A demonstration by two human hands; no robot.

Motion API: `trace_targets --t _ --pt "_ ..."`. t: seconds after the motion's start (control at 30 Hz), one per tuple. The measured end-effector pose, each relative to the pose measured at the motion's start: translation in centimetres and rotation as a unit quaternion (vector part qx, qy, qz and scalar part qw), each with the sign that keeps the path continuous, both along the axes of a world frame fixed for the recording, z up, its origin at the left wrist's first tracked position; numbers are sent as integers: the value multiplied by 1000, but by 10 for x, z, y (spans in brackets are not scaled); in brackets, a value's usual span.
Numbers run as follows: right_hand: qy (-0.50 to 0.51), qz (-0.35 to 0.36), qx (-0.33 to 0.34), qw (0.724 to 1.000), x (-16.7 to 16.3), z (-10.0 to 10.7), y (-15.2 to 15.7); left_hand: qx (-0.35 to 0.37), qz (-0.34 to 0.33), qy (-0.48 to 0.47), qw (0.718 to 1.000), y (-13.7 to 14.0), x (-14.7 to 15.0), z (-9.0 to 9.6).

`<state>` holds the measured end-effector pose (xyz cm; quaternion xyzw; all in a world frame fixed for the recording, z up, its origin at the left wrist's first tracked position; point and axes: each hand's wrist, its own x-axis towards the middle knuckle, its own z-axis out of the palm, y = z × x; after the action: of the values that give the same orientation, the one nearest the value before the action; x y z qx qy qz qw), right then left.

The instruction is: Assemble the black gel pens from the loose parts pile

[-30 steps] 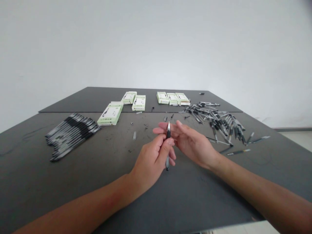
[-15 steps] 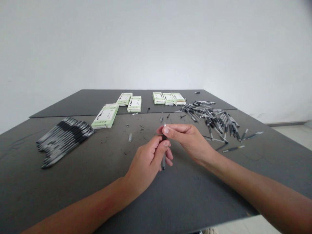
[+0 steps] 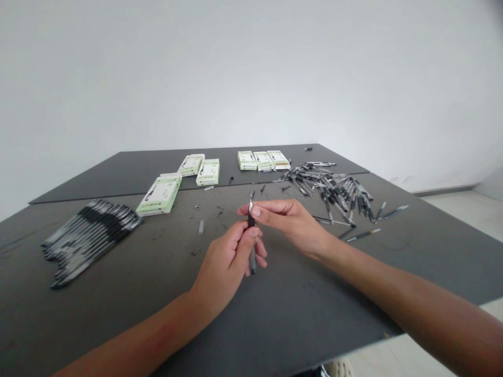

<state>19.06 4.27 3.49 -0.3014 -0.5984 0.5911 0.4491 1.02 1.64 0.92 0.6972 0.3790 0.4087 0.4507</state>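
A pen point(image 3: 252, 258) with a clear barrel and a black grip stands nearly upright between my hands, its tip pointing away from me. My left hand point(image 3: 231, 256) is closed around the barrel and grip, thumb lying along it. With thumb and forefinger, my right hand point(image 3: 281, 217) pinches the silvery tip end of the same pen. Part of the barrel is hidden by the left fingers. Just beyond the fingertips lies a small clear piece point(image 3: 251, 194) on the table, and a clear cap point(image 3: 201, 226) lies left of my hands.
Lined-up pens point(image 3: 92, 235) lie at the left. A loose heap of pens and parts point(image 3: 334, 191) spreads at the right. Green-and-white boxes stand at the back, one nearer box point(image 3: 160, 195) beside the pen row. The dark table point(image 3: 298, 314) ends near my body.
The camera view has turned slightly, so everything sits a little further left. Both hands keep their hold on the pen, with little visible change in their grip.
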Motion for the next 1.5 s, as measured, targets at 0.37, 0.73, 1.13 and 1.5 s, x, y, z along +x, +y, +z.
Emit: trace_targets --t 0.37,0.73,1.13,1.5 --pt "-7 -146 67 987 20 1 24 1 14 2 1000 0 -1 -1" --pt "-512 -402 205 731 174 11 83 -1 -6 -9 1000 -4 1 0" --pt "-701 -261 169 642 221 -33 112 20 -38 17 999 -6 2 3" --pt "-740 -270 159 595 215 -32 110 22 -64 25 997 -7 2 3"
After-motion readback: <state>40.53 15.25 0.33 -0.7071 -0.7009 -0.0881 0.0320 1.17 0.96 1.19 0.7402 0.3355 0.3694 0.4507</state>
